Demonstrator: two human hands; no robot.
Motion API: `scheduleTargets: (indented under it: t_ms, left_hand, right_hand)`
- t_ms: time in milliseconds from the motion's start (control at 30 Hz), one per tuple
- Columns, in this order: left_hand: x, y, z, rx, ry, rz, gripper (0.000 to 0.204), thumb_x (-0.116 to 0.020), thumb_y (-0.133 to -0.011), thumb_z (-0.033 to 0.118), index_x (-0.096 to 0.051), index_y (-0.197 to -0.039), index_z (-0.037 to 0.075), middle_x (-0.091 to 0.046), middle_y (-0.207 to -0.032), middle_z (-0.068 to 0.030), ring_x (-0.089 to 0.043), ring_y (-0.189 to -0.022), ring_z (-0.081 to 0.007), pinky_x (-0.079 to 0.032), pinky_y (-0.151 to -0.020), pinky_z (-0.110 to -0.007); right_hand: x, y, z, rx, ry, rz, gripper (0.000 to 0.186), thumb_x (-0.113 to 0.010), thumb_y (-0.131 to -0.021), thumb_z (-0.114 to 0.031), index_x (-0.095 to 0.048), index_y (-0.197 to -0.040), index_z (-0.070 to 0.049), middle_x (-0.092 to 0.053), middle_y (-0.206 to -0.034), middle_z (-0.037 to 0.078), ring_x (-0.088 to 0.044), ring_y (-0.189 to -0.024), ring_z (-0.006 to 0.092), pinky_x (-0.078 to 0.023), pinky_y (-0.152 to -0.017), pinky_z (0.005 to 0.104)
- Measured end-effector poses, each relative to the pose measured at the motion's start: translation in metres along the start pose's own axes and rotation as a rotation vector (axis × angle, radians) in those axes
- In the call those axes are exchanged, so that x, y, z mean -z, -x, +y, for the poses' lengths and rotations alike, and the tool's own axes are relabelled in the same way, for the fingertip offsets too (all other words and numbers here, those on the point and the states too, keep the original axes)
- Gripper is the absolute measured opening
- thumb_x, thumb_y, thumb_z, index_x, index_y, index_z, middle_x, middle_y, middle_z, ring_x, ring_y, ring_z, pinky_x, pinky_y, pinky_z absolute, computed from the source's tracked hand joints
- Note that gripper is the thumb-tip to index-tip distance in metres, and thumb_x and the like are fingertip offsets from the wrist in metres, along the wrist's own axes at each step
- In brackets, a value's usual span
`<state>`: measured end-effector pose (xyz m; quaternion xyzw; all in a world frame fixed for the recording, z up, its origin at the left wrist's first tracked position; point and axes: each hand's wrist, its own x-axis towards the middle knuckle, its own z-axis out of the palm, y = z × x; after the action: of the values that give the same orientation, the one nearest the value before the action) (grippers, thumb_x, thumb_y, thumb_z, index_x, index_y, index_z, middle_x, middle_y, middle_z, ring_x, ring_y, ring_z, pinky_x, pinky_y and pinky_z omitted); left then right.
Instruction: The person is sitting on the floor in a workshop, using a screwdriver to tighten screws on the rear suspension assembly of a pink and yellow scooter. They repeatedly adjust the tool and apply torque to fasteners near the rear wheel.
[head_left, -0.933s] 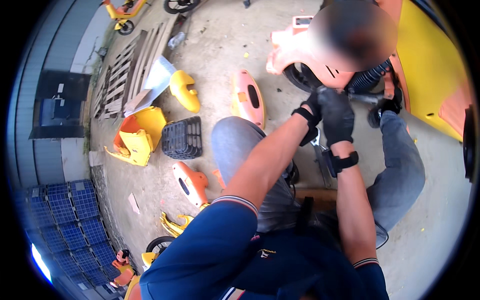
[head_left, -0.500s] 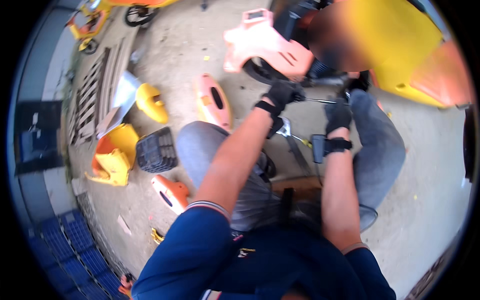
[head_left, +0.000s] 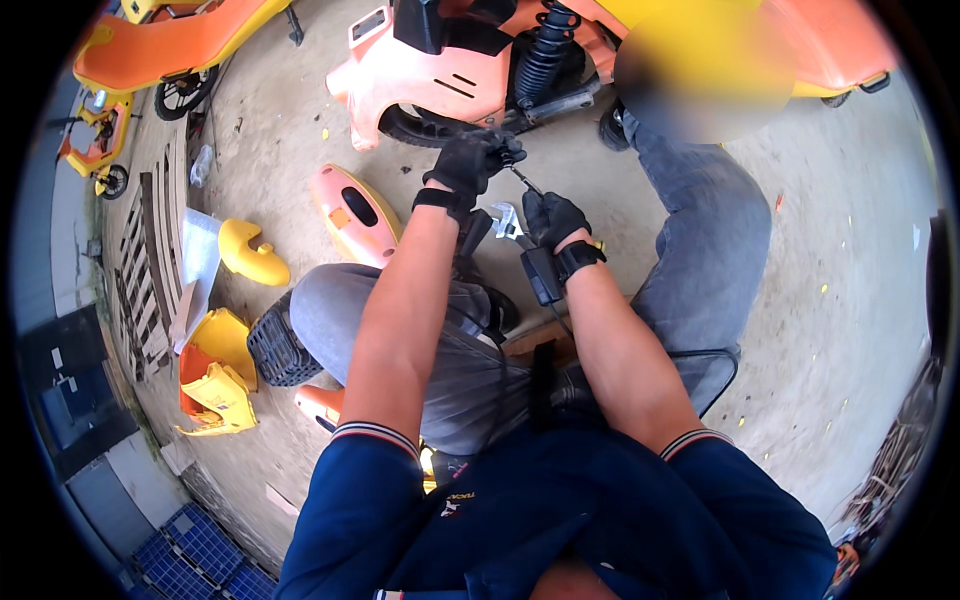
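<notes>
Both hands wear black gloves and are closed round a thin metal rod [head_left: 524,180], in front of a scooter's rear wheel [head_left: 420,126]. My left hand [head_left: 474,163] grips its upper end, where a small dark part shows at the fingers. Around the lower end my right hand [head_left: 553,217] is wrapped; the rod's exact kind is unclear. Beneath the hands lies an adjustable wrench [head_left: 508,222], partly hidden by the right hand and a dark box strapped at that wrist. The scooter's pink-orange side panel [head_left: 447,78] and black coil shock absorber [head_left: 546,60] are just beyond.
Loose parts lie to the left: a pink-orange body panel [head_left: 348,213], a yellow fender [head_left: 250,254], a yellow shell [head_left: 228,348] and a black basket [head_left: 274,346]. Farther off are a wooden pallet [head_left: 143,275] and a parked orange-and-yellow scooter [head_left: 165,48]. My bent legs frame the work area.
The view has shifted, and the hands are closer together. The rod, earlier nearly level between them, now slants down toward the right hand. Both hands still hold it.
</notes>
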<state>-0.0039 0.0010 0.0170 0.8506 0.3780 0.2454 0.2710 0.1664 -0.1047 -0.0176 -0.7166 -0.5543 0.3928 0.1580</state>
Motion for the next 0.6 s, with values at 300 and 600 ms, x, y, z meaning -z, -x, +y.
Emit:
scheduleTargets:
  t_ms: [300, 600]
  left_hand:
    - [-0.011, 0.001, -0.007, 0.555, 1.382, 0.071, 0.019, -0.050, -0.090, -0.002, -0.056, -0.107, -0.005, -0.062, -0.103, -0.0148, -0.063, -0.095, -0.0243, -0.051, -0.091, -0.037]
    - [-0.020, 0.002, -0.022, 0.532, 1.334, 0.020, 0.015, -0.053, -0.091, 0.010, -0.059, -0.099, -0.001, -0.064, -0.094, -0.0115, -0.061, -0.094, -0.0256, -0.049, -0.091, -0.041]
  right_hand:
    - [-0.018, -0.005, -0.007, -0.045, -0.145, -0.076, 0.050, -0.044, -0.090, -0.049, -0.063, -0.093, -0.003, -0.063, -0.096, 0.024, -0.057, -0.096, 0.0414, -0.046, -0.082, 0.0440]
    - [-0.050, -0.020, 0.018, 0.166, -0.225, 0.014, 0.052, -0.045, -0.090, -0.048, -0.066, -0.089, -0.001, -0.064, -0.088, 0.025, -0.060, -0.090, 0.0421, -0.047, -0.079, 0.0448]
